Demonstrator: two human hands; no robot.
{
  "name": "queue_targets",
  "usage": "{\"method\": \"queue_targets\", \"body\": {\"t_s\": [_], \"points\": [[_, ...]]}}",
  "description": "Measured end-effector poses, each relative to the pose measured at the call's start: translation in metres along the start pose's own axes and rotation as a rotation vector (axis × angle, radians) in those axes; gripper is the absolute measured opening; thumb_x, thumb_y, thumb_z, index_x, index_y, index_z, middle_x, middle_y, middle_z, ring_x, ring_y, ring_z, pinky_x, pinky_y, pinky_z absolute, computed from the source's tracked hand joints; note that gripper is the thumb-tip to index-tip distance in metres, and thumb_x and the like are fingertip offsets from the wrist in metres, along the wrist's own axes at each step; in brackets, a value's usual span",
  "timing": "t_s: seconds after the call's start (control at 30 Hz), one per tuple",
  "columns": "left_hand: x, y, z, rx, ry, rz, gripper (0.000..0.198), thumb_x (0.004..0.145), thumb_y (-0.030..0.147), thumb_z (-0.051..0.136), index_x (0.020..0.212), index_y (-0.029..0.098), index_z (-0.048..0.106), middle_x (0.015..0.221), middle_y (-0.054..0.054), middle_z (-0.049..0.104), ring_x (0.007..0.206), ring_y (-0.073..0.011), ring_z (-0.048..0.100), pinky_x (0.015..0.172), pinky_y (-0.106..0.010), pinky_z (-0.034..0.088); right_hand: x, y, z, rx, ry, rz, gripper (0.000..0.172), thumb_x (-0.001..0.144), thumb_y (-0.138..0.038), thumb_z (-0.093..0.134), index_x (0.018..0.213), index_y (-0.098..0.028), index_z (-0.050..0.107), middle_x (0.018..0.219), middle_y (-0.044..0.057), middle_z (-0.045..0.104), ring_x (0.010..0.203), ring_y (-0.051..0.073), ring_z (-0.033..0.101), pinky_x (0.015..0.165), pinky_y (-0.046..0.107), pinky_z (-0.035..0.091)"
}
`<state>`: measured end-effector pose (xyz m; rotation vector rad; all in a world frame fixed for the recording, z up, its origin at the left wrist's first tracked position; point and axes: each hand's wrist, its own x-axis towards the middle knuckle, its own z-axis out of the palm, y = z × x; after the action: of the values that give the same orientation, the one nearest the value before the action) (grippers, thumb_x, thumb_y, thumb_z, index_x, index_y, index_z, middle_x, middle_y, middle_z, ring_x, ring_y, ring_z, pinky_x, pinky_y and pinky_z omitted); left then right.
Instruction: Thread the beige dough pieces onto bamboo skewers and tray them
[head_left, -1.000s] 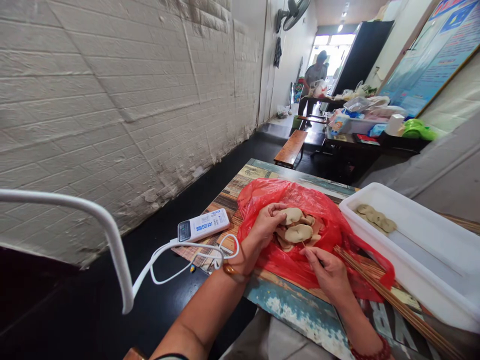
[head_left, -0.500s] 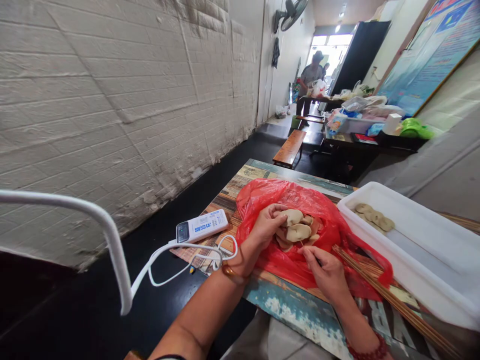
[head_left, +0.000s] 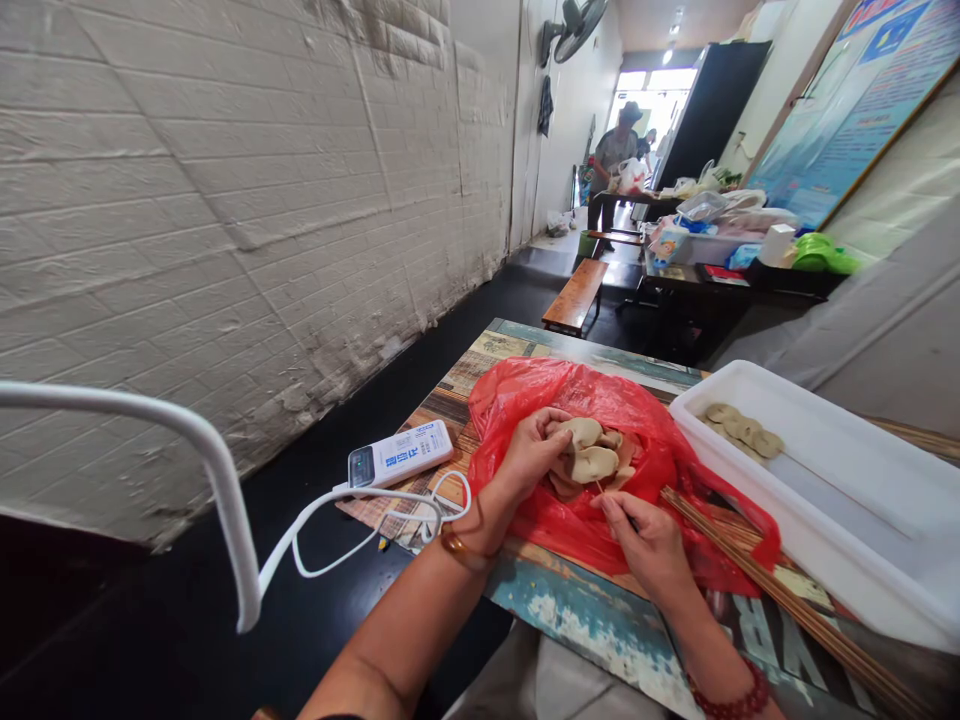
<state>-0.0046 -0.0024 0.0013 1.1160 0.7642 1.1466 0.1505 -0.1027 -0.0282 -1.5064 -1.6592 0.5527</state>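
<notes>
A red plastic bag (head_left: 660, 440) lies open on the patterned table (head_left: 570, 610), with several tan flat food slices (head_left: 592, 465) inside it. My left hand (head_left: 532, 450) is closed on a slice (head_left: 581, 430) at the top of the pile. My right hand (head_left: 649, 545) pinches a thin bamboo skewer (head_left: 600, 488) whose tip touches the slices. A bundle of bamboo skewers (head_left: 780, 595) lies along the bag's right side.
A white plastic tub (head_left: 862, 520) at the right holds one finished skewer of slices (head_left: 739, 425). A white device (head_left: 401, 455) with a coiled cable (head_left: 360, 510) lies at the table's left edge. Brick wall on the left; a bench (head_left: 574, 295), cluttered tables and a person (head_left: 611, 160) stand far back.
The right hand has pushed the skewer tip forward to the slices. The left hand has stayed on its slice.
</notes>
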Motion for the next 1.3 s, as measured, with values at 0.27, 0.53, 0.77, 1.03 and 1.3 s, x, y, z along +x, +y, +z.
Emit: {"method": "queue_targets", "body": {"t_s": [0.27, 0.53, 0.77, 1.03, 1.3], "points": [[0.0014, -0.0032, -0.0029, -0.058, -0.006, -0.04, 0.021, 0.068, 0.028, 0.069, 0.081, 0.014, 0.061, 0.071, 0.0, 0.059, 0.058, -0.0085, 0.051, 0.053, -0.019, 0.037, -0.0004, -0.001, 0.0004, -0.001, -0.006, 0.016, 0.043, 0.091, -0.043, 0.04, 0.075, -0.015, 0.068, 0.059, 0.002, 0.061, 0.053, 0.014, 0.055, 0.05, 0.021, 0.042], [0.0021, -0.0082, -0.0059, -0.146, -0.026, -0.093, 0.027, 0.062, 0.028, 0.075, 0.079, 0.014, 0.061, 0.072, 0.002, 0.058, 0.057, -0.0062, 0.049, 0.055, -0.018, 0.037, -0.0009, 0.0026, 0.002, 0.009, -0.007, 0.02, 0.042, 0.091, -0.042, 0.041, 0.08, -0.014, 0.071, 0.062, 0.002, 0.062, 0.056, 0.015, 0.056, 0.054, 0.022, 0.042], [0.0017, -0.0041, -0.005, -0.153, -0.05, -0.113, 0.03, 0.062, 0.031, 0.076, 0.08, 0.013, 0.06, 0.07, 0.002, 0.058, 0.055, -0.0067, 0.049, 0.052, -0.019, 0.035, -0.0007, 0.0024, 0.0037, 0.023, -0.01, 0.028, 0.041, 0.091, -0.042, 0.041, 0.08, -0.014, 0.07, 0.06, 0.001, 0.06, 0.054, 0.014, 0.054, 0.051, 0.022, 0.039], [0.0016, -0.0025, -0.0032, -0.141, -0.062, -0.138, 0.039, 0.057, 0.03, 0.079, 0.087, 0.013, 0.06, 0.072, 0.0, 0.061, 0.059, -0.0091, 0.053, 0.056, -0.02, 0.038, 0.0002, -0.0019, 0.0035, 0.039, -0.01, 0.048, 0.041, 0.09, -0.043, 0.041, 0.076, -0.016, 0.067, 0.055, -0.001, 0.052, 0.051, 0.013, 0.05, 0.05, 0.022, 0.037], [0.0013, -0.0028, -0.0032, -0.109, -0.074, -0.112, 0.035, 0.06, 0.03, 0.077, 0.086, 0.012, 0.061, 0.073, 0.0, 0.06, 0.06, -0.0086, 0.052, 0.056, -0.019, 0.038, 0.0014, -0.0021, 0.0036, 0.089, -0.034, 0.092, 0.042, 0.09, -0.045, 0.041, 0.078, -0.014, 0.067, 0.054, -0.002, 0.048, 0.051, 0.013, 0.047, 0.05, 0.022, 0.037]]}}
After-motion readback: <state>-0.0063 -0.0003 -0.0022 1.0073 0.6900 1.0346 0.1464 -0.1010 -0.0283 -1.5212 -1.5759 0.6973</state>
